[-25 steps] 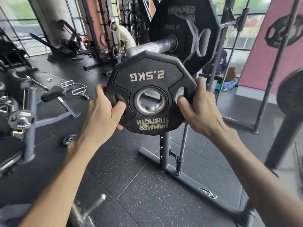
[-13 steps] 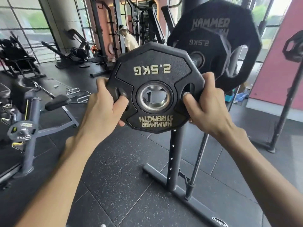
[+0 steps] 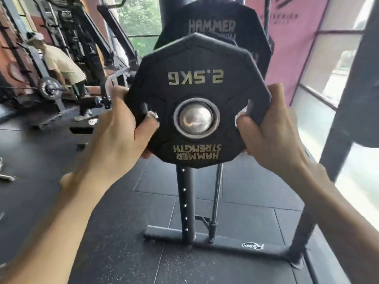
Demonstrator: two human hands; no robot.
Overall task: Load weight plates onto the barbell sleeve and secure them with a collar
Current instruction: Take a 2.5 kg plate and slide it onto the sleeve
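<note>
2.5KG plate (image 3: 194, 58) upright, lettering inverted, axis along barbell sleeve (image 3: 196, 120); sleeve now in bore, previously empty. Gripped at slots by left hand (image 3: 121, 136), right hand (image 3: 268, 132).

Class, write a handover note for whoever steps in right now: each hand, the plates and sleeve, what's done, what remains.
Hands: left hand grips the 2.5 kg plate at its left edge; right hand at its right edge.
The sleeve end fills the plate's bore; a larger plate sits behind it.
Done: larger plate loaded, small one lined up on the sleeve.
Left: slide it back to the larger plate, fit a collar; none in view.
</note>
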